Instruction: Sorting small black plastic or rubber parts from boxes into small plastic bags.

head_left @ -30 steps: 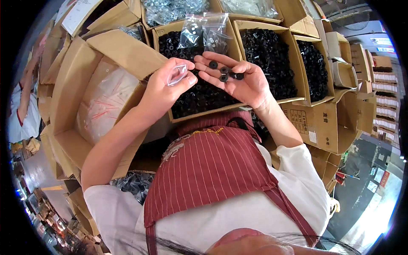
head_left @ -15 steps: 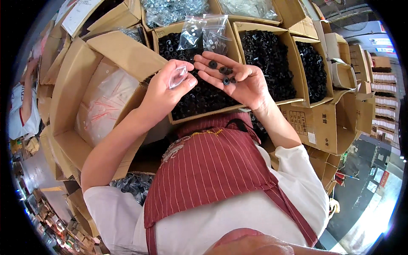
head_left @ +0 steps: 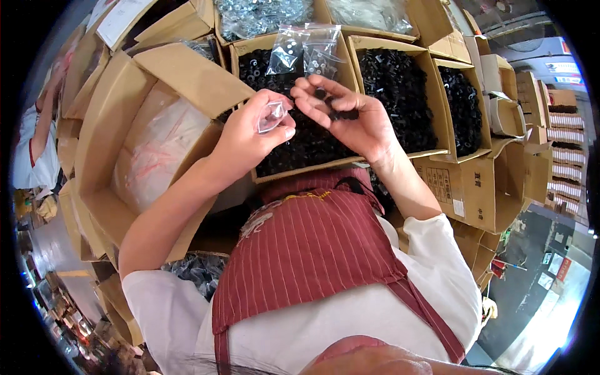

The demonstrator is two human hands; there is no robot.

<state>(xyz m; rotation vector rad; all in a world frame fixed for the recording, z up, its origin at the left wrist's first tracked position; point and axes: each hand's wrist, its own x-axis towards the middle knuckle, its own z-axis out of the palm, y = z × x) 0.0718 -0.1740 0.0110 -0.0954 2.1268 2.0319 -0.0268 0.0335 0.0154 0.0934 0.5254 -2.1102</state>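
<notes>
Pinched in my left hand is a small clear plastic bag, its thumb and fingers closed on it. My right hand is cupped palm up just to the right, with its fingers curling over several small round black parts; their exact kind is too small to tell. The fingertips of both hands nearly meet. Below them stands a cardboard box of loose black parts, with two filled zip bags lying across its far side.
An open carton holding flat clear bags stands at the left. More boxes of black parts sit to the right. Bags of metal pieces fill a box at the back. Another person's arm shows at the far left.
The fingers of my right hand have curled inward over the black parts, which lay on a flatter palm before. My left hand has shifted slightly right and down, still holding the small bag.
</notes>
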